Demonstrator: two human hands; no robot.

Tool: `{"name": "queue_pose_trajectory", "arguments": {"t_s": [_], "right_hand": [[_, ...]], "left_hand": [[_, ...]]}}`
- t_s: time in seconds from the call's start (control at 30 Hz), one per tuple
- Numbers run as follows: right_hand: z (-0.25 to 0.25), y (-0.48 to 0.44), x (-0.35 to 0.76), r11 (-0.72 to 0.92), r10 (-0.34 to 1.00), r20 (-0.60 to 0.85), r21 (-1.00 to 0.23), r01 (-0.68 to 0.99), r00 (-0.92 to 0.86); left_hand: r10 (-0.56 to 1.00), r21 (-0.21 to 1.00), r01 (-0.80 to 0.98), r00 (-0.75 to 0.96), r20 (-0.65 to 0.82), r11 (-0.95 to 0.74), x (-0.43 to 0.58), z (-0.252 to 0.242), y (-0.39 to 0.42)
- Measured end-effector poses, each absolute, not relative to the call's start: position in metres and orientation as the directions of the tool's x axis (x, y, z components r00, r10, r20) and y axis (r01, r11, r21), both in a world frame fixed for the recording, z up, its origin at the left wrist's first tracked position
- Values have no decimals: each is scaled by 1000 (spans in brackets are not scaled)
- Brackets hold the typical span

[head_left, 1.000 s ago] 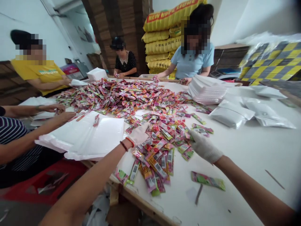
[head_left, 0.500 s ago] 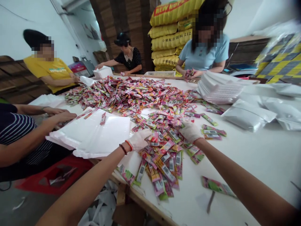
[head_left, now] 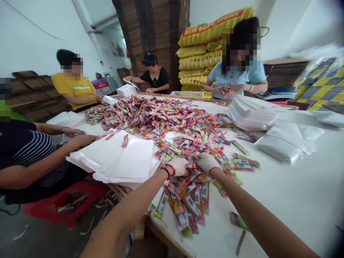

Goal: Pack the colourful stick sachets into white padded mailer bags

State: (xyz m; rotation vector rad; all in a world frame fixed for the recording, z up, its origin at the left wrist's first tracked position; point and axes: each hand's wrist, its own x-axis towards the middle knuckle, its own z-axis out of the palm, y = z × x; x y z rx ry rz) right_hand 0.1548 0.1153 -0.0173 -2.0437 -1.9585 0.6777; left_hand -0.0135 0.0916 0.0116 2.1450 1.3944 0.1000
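My left hand (head_left: pixel 178 167), in a white glove, is curled over small printed snack sachets (head_left: pixel 191 166), some showing at its fingertips. Close on its right, my right hand (head_left: pixel 207 163), gloved too, has its fingers bent round sachets at the near side of the pile, partly hiding them. Pink, green and orange sachets (head_left: pixel 188 200) lie in a loose heap below both hands, toward the table edge. Beyond my hands spreads the large pile of the same sachets (head_left: pixel 150 114). Several lie apart to the right of my right hand.
White bags (head_left: pixel 134 157) are stacked left of my hands, beside a co-worker's hands (head_left: pixel 80 138). Another white stack (head_left: pixel 249 113) and filled silvery bags (head_left: pixel 285 143) lie at the right. Co-workers stand around the white table (head_left: pixel 282 200). A red stool (head_left: pixel 64 204) is at lower left.
My hands have come closer together over the sachets; my right hand has moved left and nearer to me. The view has shifted a little.
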Motion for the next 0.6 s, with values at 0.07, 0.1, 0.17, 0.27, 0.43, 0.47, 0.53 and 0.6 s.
{"name": "queue_pose_trajectory", "arguments": {"t_s": [0.07, 0.1, 0.17, 0.27, 0.43, 0.47, 0.53, 0.6], "right_hand": [[-18, 107, 163, -38, 985, -163, -496, 867, -50], [-17, 99, 168, -10, 985, -155, -514, 857, -82], [-15, 80, 182, 48, 979, -140, -552, 833, -149], [-11, 54, 209, 110, 978, -74, -620, 777, -197], [5, 53, 244, 201, 976, 63, -639, 742, -210], [9, 60, 245, 206, 976, 63, -588, 782, -209], [17, 78, 239, 254, 965, 43, -411, 875, -260], [22, 98, 227, 349, 932, -16, -228, 909, -362]], "left_hand": [[853, 428, 843, 458, -251, -327, -13, 13, 85], [857, 400, 851, 456, -239, -341, -17, 15, 81], [882, 351, 870, 429, -196, -345, -29, 22, 73], [929, 352, 894, 343, -137, -278, -53, 34, 68], [965, 396, 904, 229, -127, -163, -72, 55, 78], [973, 420, 899, 194, -125, -125, -68, 57, 83], [988, 510, 860, 94, -119, -20, -55, 59, 93], [993, 595, 801, 7, -120, 66, -35, 54, 104]]}}
